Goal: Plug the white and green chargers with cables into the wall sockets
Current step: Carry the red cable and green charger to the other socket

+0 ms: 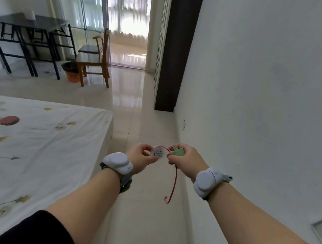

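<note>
- Head view: left hand (pixel 141 157) fingers pinched on white charger (pixel 158 152), centre frame, over the floor.
- Right hand (pixel 184 159) at 3 o'clock of it, fingers clamped on green charger (pixel 178 151).
- Red cable (pixel 174 182) hangs twd 6 o'clock.
- Bed (pixel 30 145) at 9 o'clock.
</note>
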`<state>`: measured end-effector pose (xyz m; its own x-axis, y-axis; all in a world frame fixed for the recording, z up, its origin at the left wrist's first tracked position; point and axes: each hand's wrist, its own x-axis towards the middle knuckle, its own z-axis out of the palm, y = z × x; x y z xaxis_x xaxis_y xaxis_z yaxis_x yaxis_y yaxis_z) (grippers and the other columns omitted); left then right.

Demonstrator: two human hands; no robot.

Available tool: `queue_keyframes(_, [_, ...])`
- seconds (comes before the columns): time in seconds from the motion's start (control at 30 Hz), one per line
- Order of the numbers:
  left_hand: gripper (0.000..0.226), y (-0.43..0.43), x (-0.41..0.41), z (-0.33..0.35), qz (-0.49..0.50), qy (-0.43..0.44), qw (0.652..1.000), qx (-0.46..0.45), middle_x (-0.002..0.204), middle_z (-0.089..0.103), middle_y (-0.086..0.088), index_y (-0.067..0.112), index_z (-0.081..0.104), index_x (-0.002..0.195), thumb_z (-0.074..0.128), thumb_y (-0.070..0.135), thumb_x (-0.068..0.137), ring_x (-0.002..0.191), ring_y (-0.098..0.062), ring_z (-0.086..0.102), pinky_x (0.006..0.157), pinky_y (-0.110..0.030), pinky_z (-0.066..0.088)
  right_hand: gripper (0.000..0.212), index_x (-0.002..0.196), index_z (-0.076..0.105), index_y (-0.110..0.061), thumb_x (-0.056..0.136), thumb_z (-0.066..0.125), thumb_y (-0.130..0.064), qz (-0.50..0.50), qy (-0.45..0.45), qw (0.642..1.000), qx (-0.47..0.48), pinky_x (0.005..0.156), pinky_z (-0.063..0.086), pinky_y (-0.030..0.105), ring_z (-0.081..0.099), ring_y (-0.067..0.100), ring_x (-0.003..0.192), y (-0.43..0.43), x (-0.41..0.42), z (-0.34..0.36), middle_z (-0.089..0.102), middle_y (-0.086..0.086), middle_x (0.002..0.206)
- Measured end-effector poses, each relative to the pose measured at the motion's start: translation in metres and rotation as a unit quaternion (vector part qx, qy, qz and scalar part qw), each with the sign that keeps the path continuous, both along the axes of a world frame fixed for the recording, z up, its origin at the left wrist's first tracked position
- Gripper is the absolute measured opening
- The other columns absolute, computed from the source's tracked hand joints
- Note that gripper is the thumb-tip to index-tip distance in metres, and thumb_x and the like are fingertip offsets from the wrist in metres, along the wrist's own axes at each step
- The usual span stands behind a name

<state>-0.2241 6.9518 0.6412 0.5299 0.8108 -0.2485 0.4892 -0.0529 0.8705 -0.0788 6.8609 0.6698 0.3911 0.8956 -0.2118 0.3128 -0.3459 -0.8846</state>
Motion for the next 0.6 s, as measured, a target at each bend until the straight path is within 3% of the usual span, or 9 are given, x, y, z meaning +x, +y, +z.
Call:
queue_keyframes(0.23, [0.027,0.137,0.092,-0.005,0.025,0.018,0.999,0.028,0.08,0.06,-0.002,0.017,0.054,0.104,0.068,0.025,0.082,0.059,-0.01,0.049,0.048,-0.015,0.039,0.032,0.11,0.061,-0.021,0.078,0.065,-0.017,0.055,-0.03,0.998,0.03,0.082,0.053,0.035,0.06,0.016,0.081,0.156,0.101,-0.012,0.065,0.0,0.094])
queue_keyframes(0.3, [0.027,0.186,0.115,0.003,0.043,0.035,0.998,0.033,0.072,0.057,0.0,0.015,0.056,0.104,0.068,0.024,0.081,0.053,-0.008,0.045,0.041,-0.012,0.034,0.036,0.114,0.061,-0.019,0.079,0.065,-0.015,0.095,-0.015,0.995,0.021,0.073,0.053,0.028,0.059,0.011,0.074,0.216,0.13,-0.01,0.064,-0.004,0.091])
queue_keyframes(0.47, [0.024,0.273,0.135,0.012,0.073,0.053,0.994,0.069,0.065,0.054,0.003,0.019,0.056,0.096,0.069,0.033,0.08,0.052,-0.01,0.043,0.048,-0.02,0.035,0.032,0.113,0.061,-0.018,0.081,0.067,-0.013,0.147,-0.007,0.989,0.025,0.062,0.045,0.018,0.054,0.007,0.066,0.319,0.154,-0.004,0.062,-0.003,0.086])
queue_keyframes(0.6, [0.029,0.347,0.147,0.002,0.084,0.044,0.994,0.046,0.072,0.06,0.001,0.02,0.057,0.101,0.068,0.036,0.08,0.053,-0.009,0.045,0.049,-0.02,0.036,0.026,0.106,0.06,-0.022,0.081,0.069,-0.023,0.162,-0.007,0.987,0.023,0.071,0.051,0.03,0.057,0.014,0.073,0.398,0.167,-0.015,0.065,0.002,0.092])
